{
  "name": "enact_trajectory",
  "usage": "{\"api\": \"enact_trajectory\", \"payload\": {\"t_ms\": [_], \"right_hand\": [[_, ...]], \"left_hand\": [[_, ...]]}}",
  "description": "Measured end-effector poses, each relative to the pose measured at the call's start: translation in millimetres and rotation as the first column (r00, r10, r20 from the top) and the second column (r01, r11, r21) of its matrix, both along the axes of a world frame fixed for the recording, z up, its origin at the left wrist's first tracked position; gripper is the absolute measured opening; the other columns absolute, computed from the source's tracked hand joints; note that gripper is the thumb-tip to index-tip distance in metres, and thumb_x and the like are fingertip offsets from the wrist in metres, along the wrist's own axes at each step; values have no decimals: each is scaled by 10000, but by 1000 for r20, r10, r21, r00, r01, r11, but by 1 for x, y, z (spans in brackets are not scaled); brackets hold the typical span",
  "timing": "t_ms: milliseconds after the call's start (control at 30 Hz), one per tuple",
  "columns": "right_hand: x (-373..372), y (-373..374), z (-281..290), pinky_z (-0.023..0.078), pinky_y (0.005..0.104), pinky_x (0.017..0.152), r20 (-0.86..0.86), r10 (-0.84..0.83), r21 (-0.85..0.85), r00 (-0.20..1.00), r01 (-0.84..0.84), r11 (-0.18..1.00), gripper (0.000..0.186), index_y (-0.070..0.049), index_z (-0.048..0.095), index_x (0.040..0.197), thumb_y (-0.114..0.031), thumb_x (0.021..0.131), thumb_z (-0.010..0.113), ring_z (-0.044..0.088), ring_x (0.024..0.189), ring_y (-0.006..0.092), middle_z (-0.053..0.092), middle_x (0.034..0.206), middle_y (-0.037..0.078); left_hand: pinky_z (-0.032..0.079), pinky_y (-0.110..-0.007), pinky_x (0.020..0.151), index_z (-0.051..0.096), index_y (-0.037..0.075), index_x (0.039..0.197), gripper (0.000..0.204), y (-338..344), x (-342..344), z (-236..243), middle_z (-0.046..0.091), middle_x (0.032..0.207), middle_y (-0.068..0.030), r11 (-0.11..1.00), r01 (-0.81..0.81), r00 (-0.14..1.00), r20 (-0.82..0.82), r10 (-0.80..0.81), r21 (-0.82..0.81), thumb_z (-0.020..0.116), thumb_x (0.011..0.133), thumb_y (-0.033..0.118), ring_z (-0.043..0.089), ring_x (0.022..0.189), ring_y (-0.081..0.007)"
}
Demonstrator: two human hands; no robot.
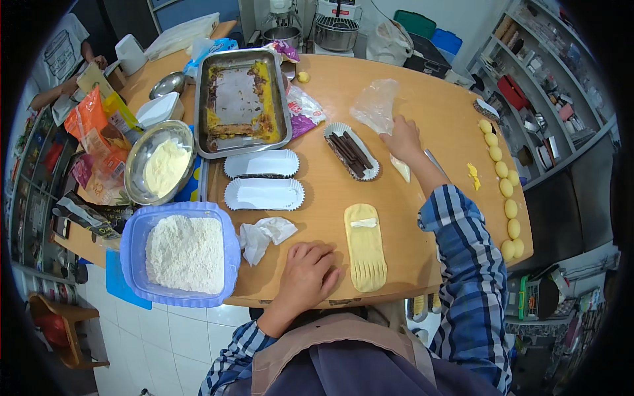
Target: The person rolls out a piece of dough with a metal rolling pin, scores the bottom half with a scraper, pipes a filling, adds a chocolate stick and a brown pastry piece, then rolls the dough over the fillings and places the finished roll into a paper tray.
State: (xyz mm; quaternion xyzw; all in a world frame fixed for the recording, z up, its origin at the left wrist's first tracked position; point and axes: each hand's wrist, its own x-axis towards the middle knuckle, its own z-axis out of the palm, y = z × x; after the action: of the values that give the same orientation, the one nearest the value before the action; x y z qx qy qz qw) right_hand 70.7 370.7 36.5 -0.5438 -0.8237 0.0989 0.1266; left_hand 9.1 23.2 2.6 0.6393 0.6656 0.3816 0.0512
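On the table near me lies a pale yellow dough strip, slit at the lower end, with a white strip across its top. My left hand rests left of it, fingers loosely apart and holding nothing. Out to the right, my right hand grips the edge of a clear plastic bag. Below that hand are a cream-filled piping bag and a partly hidden metal tool. Dark chocolate sticks fill a paper mould left of the hand. A crumpled white tissue lies beside my left hand.
A blue tub of flour, steel bowl, steel tray, paper moulds and packets crowd the left. Several dough balls line the right edge. A person is at the back left, shelves right.
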Motion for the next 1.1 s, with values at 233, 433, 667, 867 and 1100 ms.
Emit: {"api": "enact_trajectory", "payload": {"t_ms": [233, 433, 667, 867, 1100], "right_hand": [[4, -44, 4, 432, 437, 939, 3, 504, -32, 864, -504, 863, 202, -145, 720, 842, -248, 690, 803, 462, 1124, 356, 542, 1150, 130], [1, -65, 7, 382, 475, 929, 152, 503, -27, 851, -506, 862, 173, -159, 730, 759, -268, 663, 823, 433, 1134, 315, 541, 1141, 91], [0, -75, 11, 386, 480, 922, 250, 437, 45, 864, -461, 886, 307, -93, 748, 877, -312, 675, 824, 429, 1147, 317, 543, 1147, 101], [0, -66, 6, 399, 474, 923, 153, 444, -70, 883, -438, 896, 304, -98, 749, 892, -307, 681, 815, 430, 1149, 317, 550, 1135, 98], [-2, -76, 15, 402, 475, 927, 225, 409, -95, 884, -398, 912, 302, -101, 748, 886, -318, 683, 805, 442, 1142, 321, 564, 1112, 106]], "left_hand": [[407, -432, 892, 665, 28, 973, 284, 4, 2, 2, 641, 1085, -96, 1000, 13, 1000, 16, -13, -6, 730, 729, 158, 564, 1008, -290], [406, -434, 889, 665, 25, 961, 279, 5, 2, 3, 644, 1065, -95, 1000, 3, 1000, 11, -2, -2, 734, 725, 156, 567, 997, -289], [408, -433, 889, 665, 22, 959, 281, 6, 1, 2, 644, 1062, -99, 1000, 5, 1000, 17, -5, 7, 736, 723, 156, 570, 987, -291], [408, -434, 891, 661, 23, 975, 296, 5, 1, 1, 639, 1085, -96, 1000, 8, 1000, 7, -8, -2, 733, 722, 158, 562, 1004, -293], [408, -435, 895, 660, 23, 982, 299, 4, 1, 2, 637, 1096, -98, 1000, 13, 1000, 7, -12, -13, 732, 724, 155, 558, 1012, -295]]}}
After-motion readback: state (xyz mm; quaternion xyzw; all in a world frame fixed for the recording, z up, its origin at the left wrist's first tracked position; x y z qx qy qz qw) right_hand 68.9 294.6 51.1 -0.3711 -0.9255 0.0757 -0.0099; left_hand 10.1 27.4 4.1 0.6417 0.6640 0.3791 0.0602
